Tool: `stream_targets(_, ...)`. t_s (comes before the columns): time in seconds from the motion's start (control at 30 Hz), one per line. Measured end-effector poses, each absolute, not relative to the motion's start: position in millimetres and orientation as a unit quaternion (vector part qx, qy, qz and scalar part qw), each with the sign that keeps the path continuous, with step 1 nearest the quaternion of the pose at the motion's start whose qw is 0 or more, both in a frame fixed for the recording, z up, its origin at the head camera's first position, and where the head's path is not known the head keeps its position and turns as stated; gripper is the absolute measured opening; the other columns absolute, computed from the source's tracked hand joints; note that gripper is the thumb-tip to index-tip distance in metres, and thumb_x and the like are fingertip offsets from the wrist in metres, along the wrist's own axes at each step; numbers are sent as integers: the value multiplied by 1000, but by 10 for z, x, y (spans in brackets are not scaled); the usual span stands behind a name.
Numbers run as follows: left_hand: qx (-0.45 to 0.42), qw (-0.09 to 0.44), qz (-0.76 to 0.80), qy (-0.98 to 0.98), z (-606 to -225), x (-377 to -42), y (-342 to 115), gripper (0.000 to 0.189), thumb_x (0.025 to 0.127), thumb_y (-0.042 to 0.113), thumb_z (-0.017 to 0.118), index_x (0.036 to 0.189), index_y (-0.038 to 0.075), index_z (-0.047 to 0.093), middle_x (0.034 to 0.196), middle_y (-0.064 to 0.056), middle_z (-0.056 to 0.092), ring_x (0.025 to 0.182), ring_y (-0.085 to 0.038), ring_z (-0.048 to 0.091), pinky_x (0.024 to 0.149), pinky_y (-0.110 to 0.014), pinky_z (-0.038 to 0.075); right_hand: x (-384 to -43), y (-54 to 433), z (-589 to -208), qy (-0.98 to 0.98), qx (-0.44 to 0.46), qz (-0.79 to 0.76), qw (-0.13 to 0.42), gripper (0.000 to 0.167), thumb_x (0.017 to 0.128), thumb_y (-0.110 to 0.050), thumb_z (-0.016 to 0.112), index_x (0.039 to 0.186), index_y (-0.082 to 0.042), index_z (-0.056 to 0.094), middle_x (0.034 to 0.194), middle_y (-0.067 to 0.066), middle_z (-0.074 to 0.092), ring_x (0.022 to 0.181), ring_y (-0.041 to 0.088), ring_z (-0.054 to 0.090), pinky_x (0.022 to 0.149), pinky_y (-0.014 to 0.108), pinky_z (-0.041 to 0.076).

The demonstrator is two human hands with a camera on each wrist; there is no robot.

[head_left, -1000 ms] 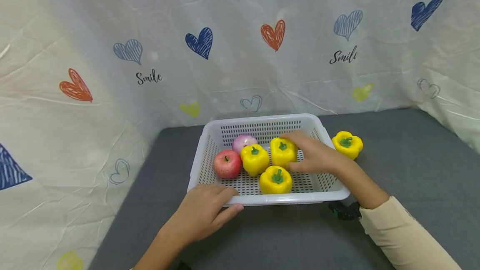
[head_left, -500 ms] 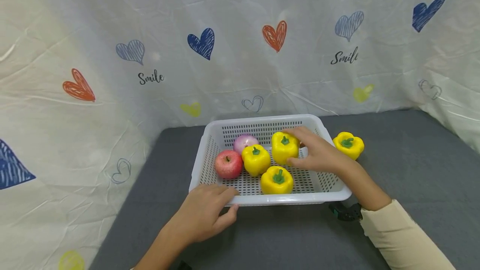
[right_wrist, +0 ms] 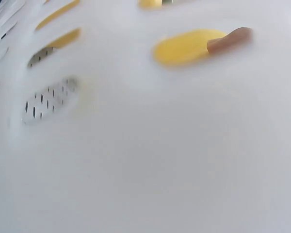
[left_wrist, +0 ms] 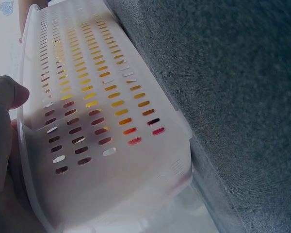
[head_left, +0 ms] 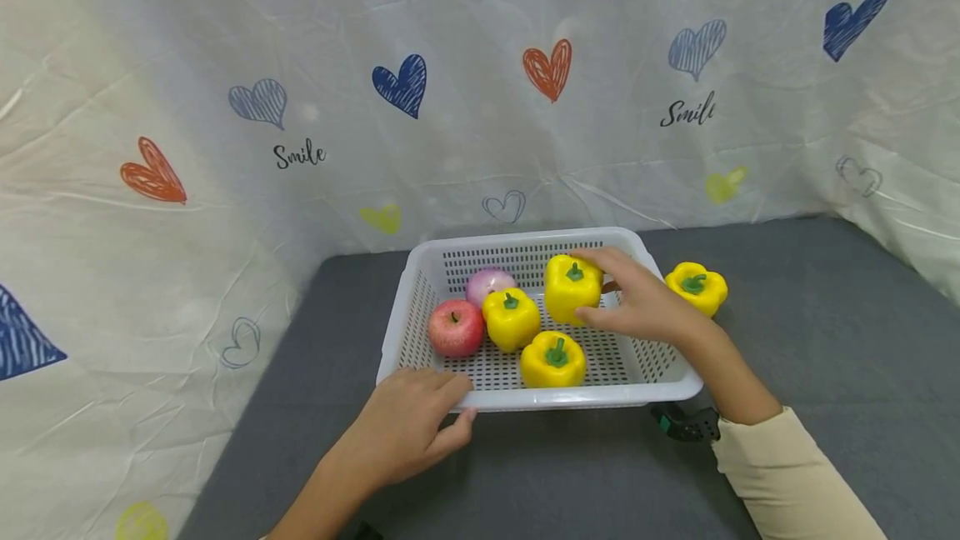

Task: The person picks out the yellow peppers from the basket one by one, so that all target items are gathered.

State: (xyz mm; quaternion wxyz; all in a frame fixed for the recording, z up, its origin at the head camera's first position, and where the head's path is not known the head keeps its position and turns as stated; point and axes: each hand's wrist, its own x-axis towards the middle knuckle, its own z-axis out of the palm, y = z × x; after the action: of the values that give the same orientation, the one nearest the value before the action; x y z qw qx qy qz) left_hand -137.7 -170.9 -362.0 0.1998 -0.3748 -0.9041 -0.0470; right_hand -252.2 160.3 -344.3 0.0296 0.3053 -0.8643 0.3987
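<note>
In the head view, my right hand (head_left: 637, 298) holds a yellow bell pepper (head_left: 573, 290) between thumb and fingers, raised slightly inside the white perforated basket (head_left: 538, 400). My left hand (head_left: 408, 423) grips the basket's near rim at the left, fingers over the edge and thumb in front; the left wrist view shows the thumb beside the basket wall (left_wrist: 111, 189). Inside lie a red apple (head_left: 455, 329), a purple onion (head_left: 489, 282) partly hidden, a yellow bell pepper (head_left: 512, 321) and another nearer bell pepper (head_left: 553, 361). The basket wall (right_wrist: 150, 145) covers most of the right wrist view.
Another yellow bell pepper (head_left: 696, 287) lies on the dark grey table (head_left: 810, 315), just outside the basket's right side. A pale sheet (head_left: 465, 15) printed with hearts hangs behind and to the left.
My right hand has lifted the bell pepper a little, up and slightly right, off its place beside the others. The left hand stays at the rim; its thumb has drawn in slightly.
</note>
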Motion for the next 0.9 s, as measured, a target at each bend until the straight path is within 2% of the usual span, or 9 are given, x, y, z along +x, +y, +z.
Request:
stream_targets(0.4, -369, 188, -45, -909, -3623, -1370, -1704, 20, 89, 30, 63, 81, 20, 47, 66, 12, 33, 61, -11, 42, 61, -29, 38, -2495, 1620, -3439, -863, 312, 397, 37, 76, 84, -16, 81, 149, -9, 42, 140, 8, 49, 116, 24, 52, 94, 51, 48)
stream_targets(0.73, -369, 181, -45, -911, -3618, -1372, -1701, 20, 88, 29, 63, 81, 21, 47, 66, 12, 34, 62, -11, 43, 62, -30, 39, -2443, 1677, -3393, -868, 301, 393, 36, 75, 85, -18, 80, 149, -13, 43, 139, 7, 49, 115, 23, 51, 95, 52, 47)
stream_targets(0.9, -372, 183, -45, -909, -3619, -1372, -1698, 20, 87, 28, 64, 81, 20, 46, 66, 11, 34, 62, -11, 44, 62, -30, 39, -2436, 1765, -3360, -866, 303, 394, 52, 74, 86, -16, 79, 149, -8, 42, 139, 9, 49, 116, 25, 50, 95, 54, 47)
